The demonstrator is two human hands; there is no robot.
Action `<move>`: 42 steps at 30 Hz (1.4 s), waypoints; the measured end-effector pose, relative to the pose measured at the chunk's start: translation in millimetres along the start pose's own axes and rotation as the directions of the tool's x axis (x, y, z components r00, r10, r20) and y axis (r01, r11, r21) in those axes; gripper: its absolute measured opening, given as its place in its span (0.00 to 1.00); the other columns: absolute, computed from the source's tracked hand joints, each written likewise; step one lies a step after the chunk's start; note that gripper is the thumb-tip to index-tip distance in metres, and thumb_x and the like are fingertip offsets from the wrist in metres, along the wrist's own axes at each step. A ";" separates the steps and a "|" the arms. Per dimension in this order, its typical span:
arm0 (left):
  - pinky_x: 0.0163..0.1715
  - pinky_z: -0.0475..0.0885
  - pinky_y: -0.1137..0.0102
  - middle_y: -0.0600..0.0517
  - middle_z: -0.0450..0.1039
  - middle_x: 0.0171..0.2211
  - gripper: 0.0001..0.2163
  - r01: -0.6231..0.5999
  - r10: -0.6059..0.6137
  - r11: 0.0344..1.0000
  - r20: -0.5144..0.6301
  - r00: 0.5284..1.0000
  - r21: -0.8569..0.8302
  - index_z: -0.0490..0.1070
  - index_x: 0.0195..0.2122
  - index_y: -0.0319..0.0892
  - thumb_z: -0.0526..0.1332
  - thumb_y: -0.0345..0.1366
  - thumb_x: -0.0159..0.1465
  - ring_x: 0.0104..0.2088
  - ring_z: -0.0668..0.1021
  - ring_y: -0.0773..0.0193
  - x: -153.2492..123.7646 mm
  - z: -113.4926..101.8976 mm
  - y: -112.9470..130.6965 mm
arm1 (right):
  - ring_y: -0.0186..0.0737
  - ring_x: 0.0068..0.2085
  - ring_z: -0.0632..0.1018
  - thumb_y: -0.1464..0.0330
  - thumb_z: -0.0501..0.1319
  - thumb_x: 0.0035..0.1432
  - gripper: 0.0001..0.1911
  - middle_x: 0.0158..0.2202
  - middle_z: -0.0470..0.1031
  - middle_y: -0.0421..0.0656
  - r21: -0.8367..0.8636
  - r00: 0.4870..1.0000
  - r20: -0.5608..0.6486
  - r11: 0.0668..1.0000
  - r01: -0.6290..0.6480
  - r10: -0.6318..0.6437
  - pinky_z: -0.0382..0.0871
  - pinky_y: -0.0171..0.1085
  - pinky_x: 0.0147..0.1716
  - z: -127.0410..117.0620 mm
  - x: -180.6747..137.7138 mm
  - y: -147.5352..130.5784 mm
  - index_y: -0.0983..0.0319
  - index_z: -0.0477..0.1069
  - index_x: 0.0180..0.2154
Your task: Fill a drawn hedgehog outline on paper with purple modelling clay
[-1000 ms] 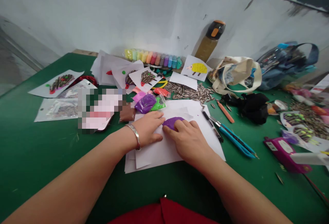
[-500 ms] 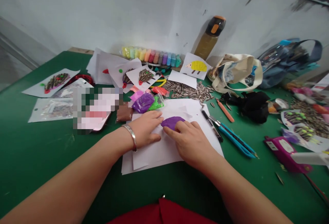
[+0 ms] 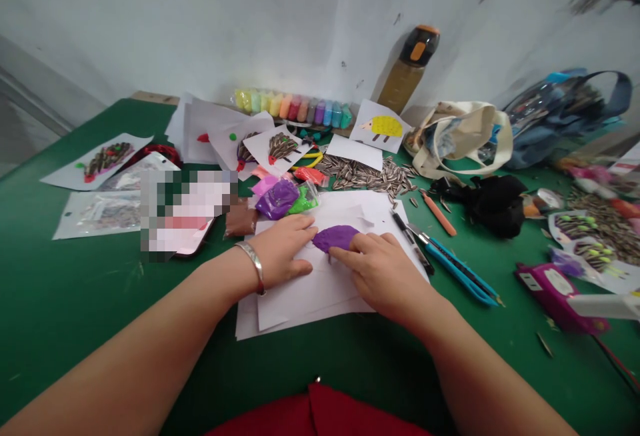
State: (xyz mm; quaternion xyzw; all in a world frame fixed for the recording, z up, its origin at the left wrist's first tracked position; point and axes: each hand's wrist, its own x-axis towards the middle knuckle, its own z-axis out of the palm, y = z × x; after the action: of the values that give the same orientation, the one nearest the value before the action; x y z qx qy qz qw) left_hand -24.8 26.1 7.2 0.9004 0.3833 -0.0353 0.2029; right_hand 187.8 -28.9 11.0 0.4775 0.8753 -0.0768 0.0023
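A flat patch of purple clay [image 3: 334,237] lies on white paper sheets [image 3: 310,293] on the green table [image 3: 75,289]. My left hand [image 3: 283,249], with a silver bracelet on the wrist, rests flat on the paper beside the clay, fingers stretched out toward its left edge. My right hand [image 3: 383,273] lies on the paper too, its fingertips pressing on the lower right edge of the clay. Neither hand grips anything.
Bags of purple and green clay [image 3: 283,198] lie just beyond the paper. Sunflower seeds [image 3: 367,176], finished seed pictures [image 3: 280,148], a row of coloured clay pots [image 3: 295,108] and a bottle [image 3: 407,69] stand behind. Blue scissors [image 3: 453,266], a pen and bags [image 3: 465,139] lie to the right.
My right hand has slid slightly right and back along the clay's edge, baring more of the purple patch. My left hand stays flat in place. The view drifted a little.
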 end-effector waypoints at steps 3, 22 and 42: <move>0.62 0.55 0.58 0.37 0.58 0.62 0.28 -0.002 0.002 1.000 -0.002 1.000 0.014 0.61 0.58 0.33 0.63 0.38 0.59 0.63 0.60 0.49 -0.3 -0.1 0.0 | 0.40 0.36 0.67 0.75 0.52 0.59 0.26 0.37 0.70 0.42 0.003 0.999 0.008 0.999 0.053 -0.053 0.49 0.40 0.37 0.8 0.3 -4.0 0.51 0.65 0.57; 0.62 0.55 0.57 0.37 0.57 0.62 0.29 -0.005 0.006 0.999 -0.016 1.000 0.034 0.61 0.59 0.33 0.63 0.42 0.60 0.63 0.59 0.48 0.0 5.9 -0.8 | 0.40 0.36 0.70 0.75 0.50 0.58 0.27 0.36 0.71 0.42 0.085 0.999 0.029 0.996 -0.029 0.027 0.54 0.39 0.35 4.6 3.9 3.7 0.49 0.68 0.55; 0.61 0.56 0.54 0.36 0.56 0.63 0.28 0.004 -0.004 1.000 -0.029 1.000 0.003 0.62 0.59 0.34 0.61 0.41 0.60 0.63 0.59 0.45 -0.9 4.4 -1.6 | 0.41 0.38 0.72 0.76 0.51 0.56 0.28 0.41 0.72 0.46 0.105 0.994 -0.043 0.990 -0.091 0.095 0.60 0.38 0.37 4.8 3.5 15.9 0.55 0.66 0.58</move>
State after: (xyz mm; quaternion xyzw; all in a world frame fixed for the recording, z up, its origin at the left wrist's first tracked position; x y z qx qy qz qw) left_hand -26.1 24.8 2.8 0.9004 0.3878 -0.0231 0.1957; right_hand 198.9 -18.2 4.0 0.5190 0.8467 -0.1100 -0.0398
